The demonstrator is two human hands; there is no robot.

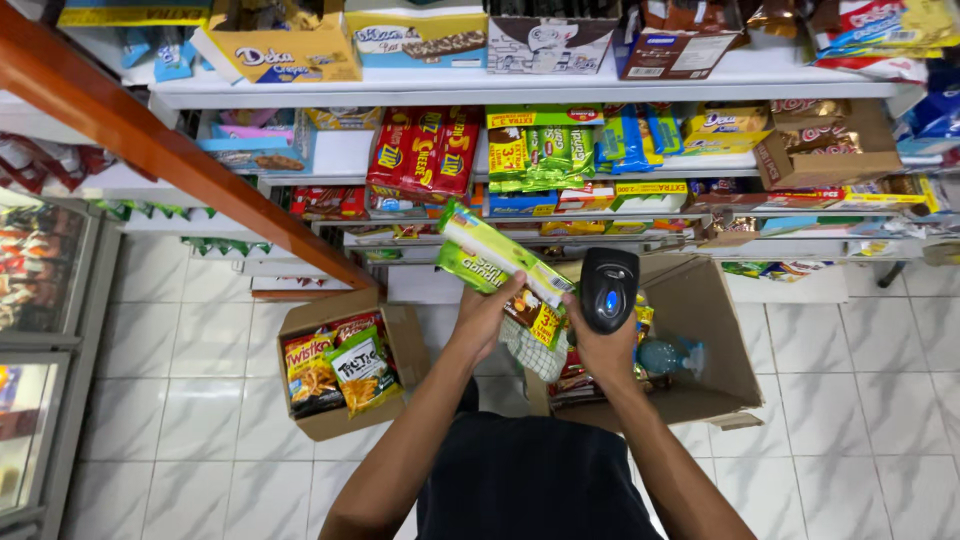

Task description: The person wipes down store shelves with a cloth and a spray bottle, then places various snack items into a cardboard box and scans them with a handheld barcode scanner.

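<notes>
My left hand (487,315) grips a long green and white snack pack (497,252), tilted with its far end up and to the left. My right hand (598,342) holds a black handheld barcode scanner (608,288) with a blue lit button, right beside the pack's lower end. Both hands hover above an open cardboard box (712,340) on the floor that holds more packets and a blue item.
A smaller open box (400,335) with chip bags stands on the white tiled floor to the left. Stocked white shelves (520,88) run across the top. A brown wooden beam (170,160) slants down from the upper left. A glass cabinet (40,330) is at far left.
</notes>
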